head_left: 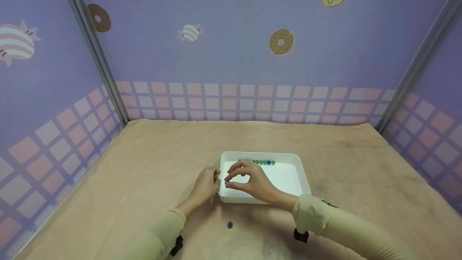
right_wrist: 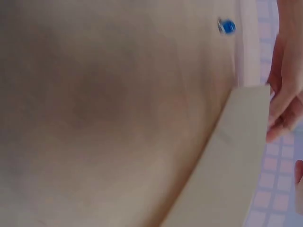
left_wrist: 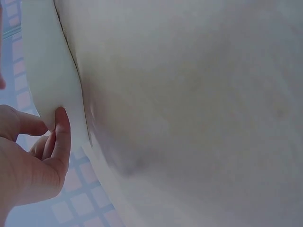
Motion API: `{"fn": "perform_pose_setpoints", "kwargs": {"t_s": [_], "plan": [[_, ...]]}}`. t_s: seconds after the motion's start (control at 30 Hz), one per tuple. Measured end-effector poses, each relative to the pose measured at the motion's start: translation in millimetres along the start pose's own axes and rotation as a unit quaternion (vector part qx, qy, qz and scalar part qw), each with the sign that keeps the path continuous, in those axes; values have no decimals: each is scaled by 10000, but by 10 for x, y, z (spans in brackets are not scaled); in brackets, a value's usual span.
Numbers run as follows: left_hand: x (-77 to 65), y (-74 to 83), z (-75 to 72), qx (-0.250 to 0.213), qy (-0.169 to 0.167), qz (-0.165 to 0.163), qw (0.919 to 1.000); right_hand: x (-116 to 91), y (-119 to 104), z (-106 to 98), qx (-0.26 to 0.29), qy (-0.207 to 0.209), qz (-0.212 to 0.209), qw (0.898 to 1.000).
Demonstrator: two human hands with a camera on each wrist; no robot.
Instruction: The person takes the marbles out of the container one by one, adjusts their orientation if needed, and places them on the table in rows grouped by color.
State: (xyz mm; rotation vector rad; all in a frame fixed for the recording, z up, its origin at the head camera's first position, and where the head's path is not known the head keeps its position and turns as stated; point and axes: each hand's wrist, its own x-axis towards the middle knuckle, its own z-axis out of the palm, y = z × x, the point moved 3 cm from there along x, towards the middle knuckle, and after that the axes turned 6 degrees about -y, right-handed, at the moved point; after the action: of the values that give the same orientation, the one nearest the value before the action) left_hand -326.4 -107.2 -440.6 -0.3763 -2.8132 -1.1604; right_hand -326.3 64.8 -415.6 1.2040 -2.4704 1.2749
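Note:
A white rectangular tray (head_left: 301,177) sits on the brown table covering. My left hand (head_left: 205,184) grips the tray's left wall; in the left wrist view that hand (left_wrist: 38,165) pinches the rim between thumb and fingers. Over the left part of the tray, my right hand (head_left: 254,182) pinches a small dark blue marble (head_left: 227,181) between thumb and fingertip. A row of green marbles (head_left: 261,162) with a blue marble (head_left: 269,162) among them lies along the tray's far side, its left end partly hidden by the right hand. Only a fingertip edge (right_wrist: 299,172) of the right hand shows in its wrist view.
Another blue marble (head_left: 230,225) lies on the table covering (head_left: 173,144) in front of the tray; the right wrist view shows this blue marble (right_wrist: 228,26) too. Patterned purple walls (head_left: 231,54) enclose the table at the back and sides, with grey metal posts (head_left: 104,68) in the corners.

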Motion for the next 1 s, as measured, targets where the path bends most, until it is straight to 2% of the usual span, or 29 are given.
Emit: {"fn": "perform_pose_setpoints", "kwargs": {"t_s": [0.27,0.53,0.77,1.0], "plan": [[-10,4,-7,103,141,234,9996,-316,-102,43,150,-131,-85,9998],[-10,0,-1,105,17,125,9999,-582,-81,109,532,-509,342,9967],[-20,-2,7,30,-8,49,10000,-687,-47,142,785,-796,593,9920],[-23,-9,11,48,52,131,9999,-754,-19,145,943,-775,648,9904]]}}
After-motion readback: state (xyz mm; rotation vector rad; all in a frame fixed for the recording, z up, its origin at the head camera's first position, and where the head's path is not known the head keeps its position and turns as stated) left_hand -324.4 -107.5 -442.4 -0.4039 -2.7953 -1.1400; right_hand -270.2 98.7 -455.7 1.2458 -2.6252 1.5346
